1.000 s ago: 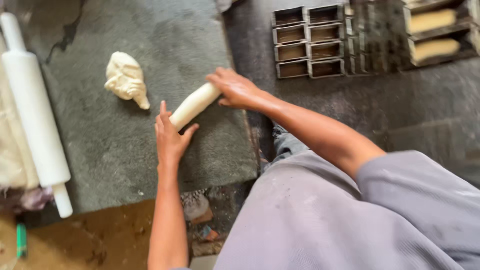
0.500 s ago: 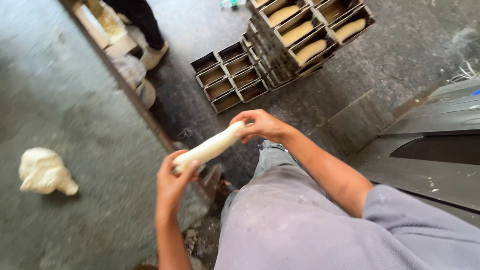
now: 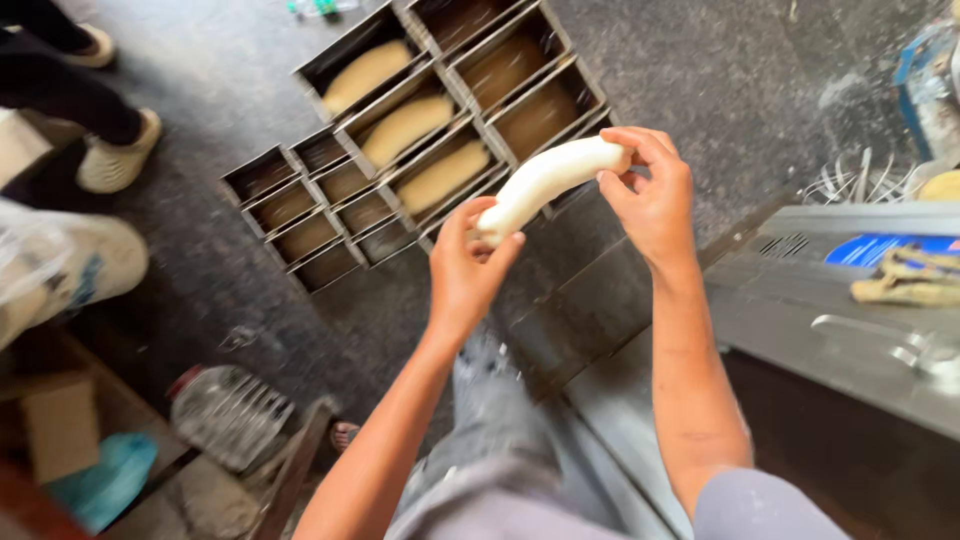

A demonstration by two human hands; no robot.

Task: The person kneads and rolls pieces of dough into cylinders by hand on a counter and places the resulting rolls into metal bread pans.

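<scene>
Holding a dough log [image 3: 548, 178] by its ends, left hand [image 3: 468, 262] pinches the lower end, right hand [image 3: 650, 190] curls fingers around the upper end, so the log spans between them without sagging. Loaf tins [image 3: 455, 95] sit just beyond the grip, some already filled with dough.

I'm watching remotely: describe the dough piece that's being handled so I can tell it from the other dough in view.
Start at the block of metal loaf tins on the dark floor. Just right of it, held in the air, is the dough roll, with the left hand and right hand at its ends. Unlike the tan loaves lying in tins, it is pale white and untinned.
</scene>
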